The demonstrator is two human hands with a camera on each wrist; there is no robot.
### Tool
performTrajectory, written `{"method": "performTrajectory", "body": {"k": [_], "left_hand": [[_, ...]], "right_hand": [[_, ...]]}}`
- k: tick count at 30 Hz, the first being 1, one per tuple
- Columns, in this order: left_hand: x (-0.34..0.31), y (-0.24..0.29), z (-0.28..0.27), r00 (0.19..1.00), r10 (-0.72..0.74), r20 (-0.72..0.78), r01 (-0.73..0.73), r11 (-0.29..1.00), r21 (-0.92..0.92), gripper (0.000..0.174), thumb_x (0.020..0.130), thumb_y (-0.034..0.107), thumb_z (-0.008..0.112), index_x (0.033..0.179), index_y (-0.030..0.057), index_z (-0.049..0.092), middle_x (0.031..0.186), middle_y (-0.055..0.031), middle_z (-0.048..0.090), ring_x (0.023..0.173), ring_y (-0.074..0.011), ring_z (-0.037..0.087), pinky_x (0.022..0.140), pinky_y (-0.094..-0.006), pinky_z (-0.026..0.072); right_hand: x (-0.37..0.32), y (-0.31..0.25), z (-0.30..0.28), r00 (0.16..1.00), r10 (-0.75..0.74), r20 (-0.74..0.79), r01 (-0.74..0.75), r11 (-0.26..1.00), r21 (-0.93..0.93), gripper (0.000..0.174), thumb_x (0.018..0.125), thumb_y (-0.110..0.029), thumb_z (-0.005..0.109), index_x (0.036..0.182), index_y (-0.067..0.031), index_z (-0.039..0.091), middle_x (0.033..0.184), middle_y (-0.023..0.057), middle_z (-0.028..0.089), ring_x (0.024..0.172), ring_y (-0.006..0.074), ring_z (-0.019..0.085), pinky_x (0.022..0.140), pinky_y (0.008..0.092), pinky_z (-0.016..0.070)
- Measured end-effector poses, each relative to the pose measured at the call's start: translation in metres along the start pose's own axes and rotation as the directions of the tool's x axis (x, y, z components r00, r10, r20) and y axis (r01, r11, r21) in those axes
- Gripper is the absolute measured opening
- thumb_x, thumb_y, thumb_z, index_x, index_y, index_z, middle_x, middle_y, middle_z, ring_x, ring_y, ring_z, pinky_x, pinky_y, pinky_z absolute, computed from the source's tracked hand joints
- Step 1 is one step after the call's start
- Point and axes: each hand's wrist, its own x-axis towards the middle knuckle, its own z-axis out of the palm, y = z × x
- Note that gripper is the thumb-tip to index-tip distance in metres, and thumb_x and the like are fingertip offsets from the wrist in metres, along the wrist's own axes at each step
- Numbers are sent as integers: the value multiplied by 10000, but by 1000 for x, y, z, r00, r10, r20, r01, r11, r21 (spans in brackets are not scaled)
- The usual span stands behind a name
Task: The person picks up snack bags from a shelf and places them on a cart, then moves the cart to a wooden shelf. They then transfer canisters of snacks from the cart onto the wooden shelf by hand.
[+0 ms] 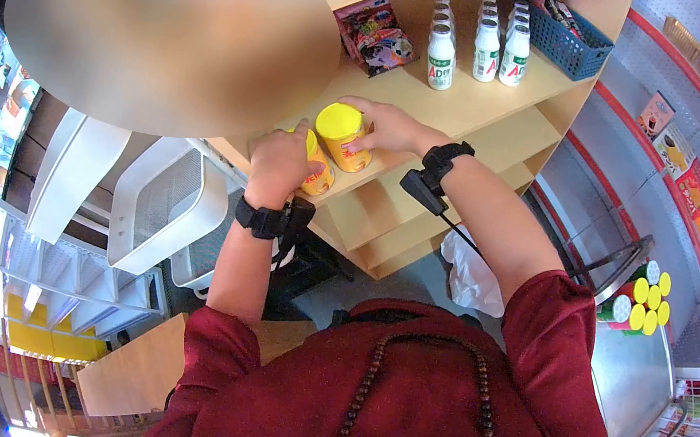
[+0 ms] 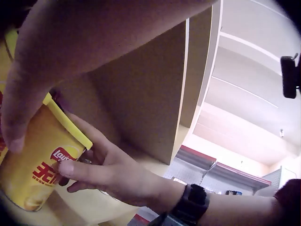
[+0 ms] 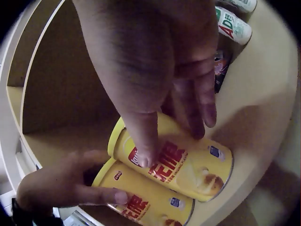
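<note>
Left hand [image 1: 279, 159] grips the left yellow can [image 1: 319, 184] and right hand [image 1: 394, 128] the right yellow can [image 1: 344, 155], both standing upright, side by side between the hands, near the wooden shelf's [image 1: 473, 104] front edge.

The left can [image 1: 319, 181] and the right can [image 1: 350, 154] are golden yellow with bold red characters, a red logo [image 2: 64, 154] lettered in white, and brighter lemon-yellow lids [image 1: 341, 117]. The shelf [image 1: 458, 119] is pale tan. Farther off, white bottles [image 1: 487, 54] carry green bands and a red "A", left of a slate-blue lattice basket [image 1: 588, 64]. Nearest is a plain maroon shirt [image 1: 404, 405] (its dark brown beads [image 1: 354, 398] make a dotted line), with black wristbands [image 1: 261, 219]. To the right, red strips [image 1: 658, 147] edge grey shelving, and canisters [image 1: 641, 291] mix yellow, white, green and red.
</note>
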Motion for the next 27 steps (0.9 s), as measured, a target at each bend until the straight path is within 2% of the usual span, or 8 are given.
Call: {"method": "performTrajectory", "body": {"k": [5, 10, 11, 14, 15, 17, 24, 27], "left_hand": [[-1, 1, -9, 1000, 3, 18, -4, 997, 82, 588, 574, 400, 736, 1039, 98, 539, 780, -85, 634, 782, -246, 607, 787, -394, 393], [-4, -5, 3, 995, 57, -88, -41, 984, 174, 582, 561, 395, 747, 1024, 106, 545, 789, -77, 639, 800, -251, 606, 888, -475, 302], [-1, -3, -4, 998, -11, 69, 2, 992, 128, 667, 550, 396, 753, 1095, 92, 517, 836, -100, 636, 861, -255, 592, 908, -462, 295], [-1, 0, -14, 991, 9, 137, -18, 998, 65, 728, 600, 419, 716, 1198, 96, 454, 951, -161, 604, 949, -275, 561, 891, -478, 328], [0, 1, -10, 991, 12, 136, -20, 998, 64, 728, 600, 419, 716, 1198, 96, 454, 951, -161, 604, 949, -275, 561, 891, -478, 328], [2, 0, 0, 987, 123, -103, -140, 974, -179, 675, 702, 410, 633, 1265, 124, 393, 1106, -187, 531, 996, -306, 534, 858, -478, 380], [5, 3, 12, 992, 114, 54, -92, 949, -302, 525, 809, 279, 533, 1288, 141, 365, 1267, -147, 416, 1101, -339, 451, 878, -466, 390], [4, -4, 21, 984, 173, -41, -177, 930, -321, 582, 771, 265, 584, 1290, 135, 354, 1255, -181, 415, 1096, -342, 456, 867, -452, 407]], "right_hand": [[0, -6, 9, 997, 26, 66, -36, 986, 164, 745, 681, -154, 709, 1301, -79, 302, 1182, 154, 495, 1076, 261, 492, 912, 320, 386], [-2, -12, 9, 991, 40, 124, -74, 955, 286, 752, 690, -102, 697, 1313, -62, 277, 1235, 133, 458, 1120, 225, 455, 933, 308, 368], [-1, -14, 10, 994, 31, 109, -59, 961, 269, 758, 690, -110, 698, 1317, -67, 273, 1233, 136, 459, 1123, 227, 452, 936, 309, 364], [-5, -16, 8, 995, 21, 100, -45, 969, 242, 769, 690, -145, 703, 1323, -84, 271, 1227, 146, 464, 1124, 240, 451, 937, 313, 360], [-6, -16, 8, 996, 21, 86, -38, 977, 208, 778, 687, -160, 707, 1326, -88, 268, 1225, 146, 465, 1121, 245, 454, 936, 315, 360], [-7, -12, 10, 997, 20, 71, -32, 984, 177, 788, 684, -175, 711, 1329, -93, 266, 1223, 147, 467, 1118, 250, 457, 935, 318, 360], [-8, -3, 16, 995, 51, 87, -73, 961, 268, 865, 659, -173, 728, 1348, -89, 212, 1205, 178, 473, 1106, 254, 470, 902, 327, 397], [-13, -3, 14, 991, 44, 127, -74, 969, 236, 897, 639, -159, 737, 1351, -77, 197, 1202, 166, 479, 1068, 262, 498, 891, 327, 407]]}}
